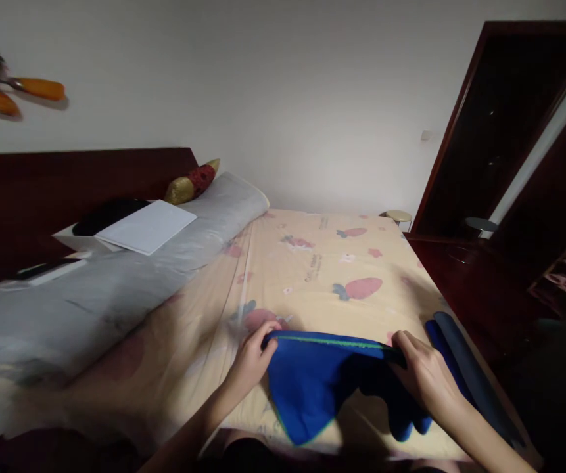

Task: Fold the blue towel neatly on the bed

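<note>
A blue cloth piece with green edging (312, 374) is stretched between my two hands over the near end of the bed. My left hand (258, 355) pinches its upper left corner between thumb and fingers. At the upper right end, my right hand (421, 364) grips the same edge, with its fingertips partly hidden behind the fabric. The lower part hangs down, with a pointed corner at the left and rounded ends at the right, partly in shadow. Just right of my right hand lie long, narrow folded blue and grey cloths (470, 368).
The bed (312, 282) has a beige strawberry-print sheet. Along its left side lie a grey pillow or bolster (233, 197), a red and gold cushion (196, 182) and an open white box (149, 226). Stools (398, 215) stand beyond the bed, near a dark doorway (499, 125).
</note>
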{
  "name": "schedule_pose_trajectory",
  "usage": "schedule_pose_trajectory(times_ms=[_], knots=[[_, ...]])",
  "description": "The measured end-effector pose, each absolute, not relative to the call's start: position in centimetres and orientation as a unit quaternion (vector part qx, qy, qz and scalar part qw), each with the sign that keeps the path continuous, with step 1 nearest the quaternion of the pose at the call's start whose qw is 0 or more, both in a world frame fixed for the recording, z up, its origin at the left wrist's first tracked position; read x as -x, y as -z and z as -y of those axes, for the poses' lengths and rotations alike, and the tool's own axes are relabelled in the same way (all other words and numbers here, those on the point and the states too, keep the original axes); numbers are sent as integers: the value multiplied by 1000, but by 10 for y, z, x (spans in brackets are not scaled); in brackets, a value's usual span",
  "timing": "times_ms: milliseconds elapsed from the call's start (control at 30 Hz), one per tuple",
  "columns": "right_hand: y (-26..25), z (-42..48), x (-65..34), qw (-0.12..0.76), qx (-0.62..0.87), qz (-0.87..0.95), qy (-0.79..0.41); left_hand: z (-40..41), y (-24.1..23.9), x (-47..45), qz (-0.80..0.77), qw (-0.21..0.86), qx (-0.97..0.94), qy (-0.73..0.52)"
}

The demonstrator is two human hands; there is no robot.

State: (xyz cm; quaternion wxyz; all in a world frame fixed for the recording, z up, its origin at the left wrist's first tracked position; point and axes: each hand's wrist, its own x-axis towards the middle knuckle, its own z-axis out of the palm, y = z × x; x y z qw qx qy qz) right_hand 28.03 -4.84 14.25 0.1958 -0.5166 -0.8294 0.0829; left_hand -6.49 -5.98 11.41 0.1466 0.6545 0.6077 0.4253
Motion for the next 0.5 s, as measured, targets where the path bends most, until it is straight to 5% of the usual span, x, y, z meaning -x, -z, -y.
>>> schedule_pose_trajectory(times_ms=[500], knots=[[-153,41,-349,189,466,839,-210,107,-182,125,-541,-280,-686,-397]])
